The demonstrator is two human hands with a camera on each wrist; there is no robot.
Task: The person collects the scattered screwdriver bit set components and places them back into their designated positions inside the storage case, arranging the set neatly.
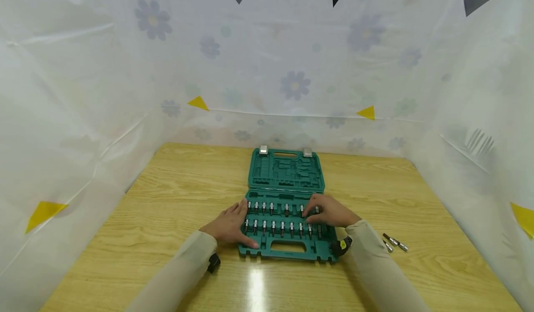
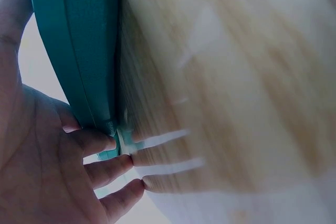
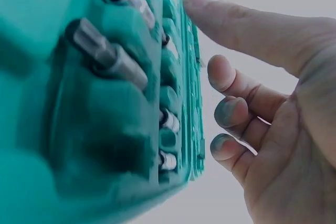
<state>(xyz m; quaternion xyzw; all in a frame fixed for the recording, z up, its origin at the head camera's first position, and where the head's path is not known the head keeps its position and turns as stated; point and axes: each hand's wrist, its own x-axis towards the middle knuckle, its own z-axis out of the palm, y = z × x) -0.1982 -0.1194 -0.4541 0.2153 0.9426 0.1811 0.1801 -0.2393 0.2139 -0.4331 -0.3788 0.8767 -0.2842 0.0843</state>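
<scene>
A green plastic tool case lies opened flat, its base nearer me and its lid behind. Two rows of silver bit sockets with dark tips sit in the base's slots. My left hand rests at the case's left side, thumb spread over the front left corner; in the left wrist view its fingertips reach the table beside the case wall. My right hand hovers over the right end of the back row. Nothing shows between its thumb and loosely bent fingers in the right wrist view.
Three loose bit sockets lie on the wooden table, right of my right forearm. Two metal latches stand on the lid's far edge. White patterned sheeting walls the table at the back and both sides.
</scene>
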